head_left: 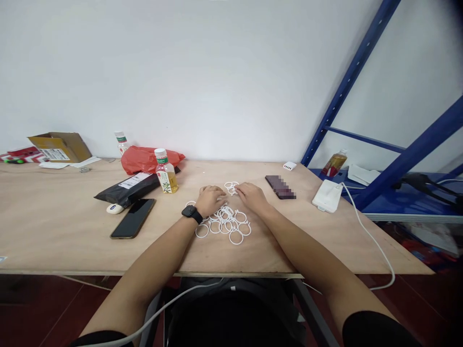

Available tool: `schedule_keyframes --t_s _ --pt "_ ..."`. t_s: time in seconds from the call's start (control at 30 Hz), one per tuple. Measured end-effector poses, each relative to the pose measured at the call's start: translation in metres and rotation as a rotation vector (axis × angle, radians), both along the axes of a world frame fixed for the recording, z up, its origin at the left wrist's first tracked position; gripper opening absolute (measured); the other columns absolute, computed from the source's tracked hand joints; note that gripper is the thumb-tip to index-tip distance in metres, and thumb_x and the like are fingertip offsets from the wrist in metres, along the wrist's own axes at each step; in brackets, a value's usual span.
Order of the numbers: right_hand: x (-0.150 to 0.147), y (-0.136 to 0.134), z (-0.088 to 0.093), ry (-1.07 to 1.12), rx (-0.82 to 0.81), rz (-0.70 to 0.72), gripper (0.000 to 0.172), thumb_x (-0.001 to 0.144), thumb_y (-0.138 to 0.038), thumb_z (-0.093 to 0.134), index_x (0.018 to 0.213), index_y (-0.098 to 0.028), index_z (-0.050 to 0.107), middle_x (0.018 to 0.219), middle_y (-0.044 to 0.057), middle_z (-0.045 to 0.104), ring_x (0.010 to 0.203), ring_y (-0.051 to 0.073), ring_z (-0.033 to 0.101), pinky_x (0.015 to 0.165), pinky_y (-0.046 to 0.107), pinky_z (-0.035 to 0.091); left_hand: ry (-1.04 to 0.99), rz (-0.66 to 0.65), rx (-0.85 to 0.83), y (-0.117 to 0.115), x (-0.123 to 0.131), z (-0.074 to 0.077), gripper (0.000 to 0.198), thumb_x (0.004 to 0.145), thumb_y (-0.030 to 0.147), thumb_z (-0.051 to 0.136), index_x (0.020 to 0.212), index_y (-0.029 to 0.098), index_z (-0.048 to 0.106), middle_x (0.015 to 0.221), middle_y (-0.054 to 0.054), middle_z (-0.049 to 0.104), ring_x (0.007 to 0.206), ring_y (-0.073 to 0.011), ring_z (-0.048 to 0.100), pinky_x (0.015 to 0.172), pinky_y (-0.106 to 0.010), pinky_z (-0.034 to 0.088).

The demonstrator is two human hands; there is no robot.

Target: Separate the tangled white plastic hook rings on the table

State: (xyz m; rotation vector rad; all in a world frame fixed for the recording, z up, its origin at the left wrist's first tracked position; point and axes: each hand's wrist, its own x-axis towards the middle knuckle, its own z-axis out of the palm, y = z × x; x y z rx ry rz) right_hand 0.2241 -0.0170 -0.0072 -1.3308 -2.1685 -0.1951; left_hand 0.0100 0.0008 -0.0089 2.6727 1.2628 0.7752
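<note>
Several thin white plastic rings with small tabs, like curtain rings, lie in a loose pile [236, 237] on the wooden table. A smaller group of the same white rings [228, 184] sits just beyond the pile. My right hand [252, 196] pinches at the edge of that group, its thumb and fingertips on a white ring. At the pile's far left edge is my left hand [210, 199], its fingers curled and pressed together; what lies under them is hidden. A black watch [192, 213] is on my left wrist.
On the table's left are a phone [133, 219], a black parcel bag [125, 192], a drink bottle [166, 173], a red bag [144, 159] and a cardboard box [61, 147]. To the right lie a dark phone [280, 186] and a white power bank [327, 195] with a cable.
</note>
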Motion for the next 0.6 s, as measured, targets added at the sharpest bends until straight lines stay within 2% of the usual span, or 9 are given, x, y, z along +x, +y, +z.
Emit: schedule_keyframes --t_s 0.13,0.37,0.6 --pt "0.004 0.004 -0.002 -0.03 -0.089 -0.058 0.024 0.094 -0.028 0.051 0.112 -0.023 0.066 0.107 0.007 0.07 0.099 0.019 0.063 0.083 0.028 0.046 0.058 0.038 -0.075 0.0 0.001 -0.004 0.024 0.083 0.044 0.059 0.091 0.027 0.075 0.106 -0.004 0.071 0.102 -0.0249 0.06 0.097 -0.044 0.033" --pt "0.003 -0.002 -0.013 0.029 -0.182 0.192 0.017 0.085 -0.023 0.064 0.101 -0.022 0.07 0.096 0.005 0.071 0.087 0.018 0.064 0.077 0.028 0.047 0.022 0.08 -0.084 -0.001 0.0 -0.004 0.016 0.076 0.036 0.063 0.078 0.026 0.075 0.085 -0.005 0.074 0.084 -0.0246 0.065 0.087 -0.042 0.039" --pt "0.006 -0.002 -0.005 0.012 -0.152 0.154 0.015 0.084 -0.021 0.063 0.097 -0.021 0.07 0.089 0.004 0.069 0.079 0.016 0.063 0.071 0.026 0.044 0.051 0.078 -0.09 -0.001 -0.002 -0.004 0.015 0.074 0.033 0.064 0.081 0.028 0.076 0.091 -0.006 0.073 0.089 -0.027 0.064 0.087 -0.043 0.039"
